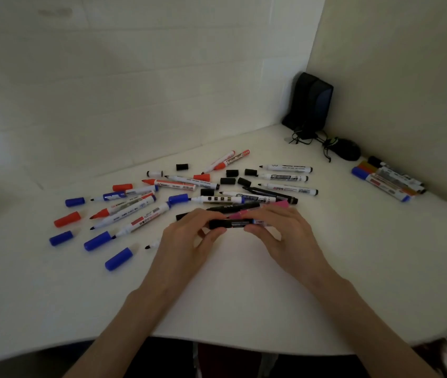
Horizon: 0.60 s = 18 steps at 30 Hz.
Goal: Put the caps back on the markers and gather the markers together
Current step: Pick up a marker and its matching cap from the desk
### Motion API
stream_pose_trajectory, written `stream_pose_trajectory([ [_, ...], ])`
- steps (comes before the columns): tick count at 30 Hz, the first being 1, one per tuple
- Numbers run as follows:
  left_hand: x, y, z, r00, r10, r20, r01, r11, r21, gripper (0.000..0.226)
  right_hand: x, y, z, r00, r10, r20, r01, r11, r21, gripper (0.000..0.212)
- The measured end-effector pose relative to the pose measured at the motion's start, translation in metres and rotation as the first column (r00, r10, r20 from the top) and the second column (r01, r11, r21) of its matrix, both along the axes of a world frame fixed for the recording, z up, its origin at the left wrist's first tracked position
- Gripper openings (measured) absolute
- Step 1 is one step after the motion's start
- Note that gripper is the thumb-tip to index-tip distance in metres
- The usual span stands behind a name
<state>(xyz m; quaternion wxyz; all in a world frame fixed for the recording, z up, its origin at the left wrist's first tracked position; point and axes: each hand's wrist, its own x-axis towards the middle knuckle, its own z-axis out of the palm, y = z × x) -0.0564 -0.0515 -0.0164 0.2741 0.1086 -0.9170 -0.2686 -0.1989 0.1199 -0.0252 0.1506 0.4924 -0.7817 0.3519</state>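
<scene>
Black marker (233, 223), level over the middle of the tabletop (244, 296), is clamped at its cap end by my left grip (186, 238) and at its barrel by my right grip (282, 233); capping seems in hand, next requiring a straight axial push until seated.

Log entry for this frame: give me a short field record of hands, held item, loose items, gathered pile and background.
left hand: grips the black cap end of the held marker
right hand: grips the same marker's barrel
loose: uncapped markers and blue, red and black caps on the table
gathered pile: markers laid together, far right by the wall
background: black speaker, black mouse
</scene>
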Motion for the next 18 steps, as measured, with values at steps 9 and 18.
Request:
stream_pose_trajectory([
  [9, -0.007, 0.013, 0.002, 0.996, -0.057, 0.067, 0.06, 0.998, -0.035, 0.033, -0.069, 0.055, 0.01, 0.9, -0.392, 0.189, 0.405, 0.914, -0.036, 0.021],
  [18, -0.03, 0.033, 0.009, 0.984, -0.179, 0.023, 0.18, 0.979, -0.1, 0.023, -0.149, 0.108, 0.005, 0.655, -0.741, 0.152, 0.732, 0.671, 0.118, 0.018],
])
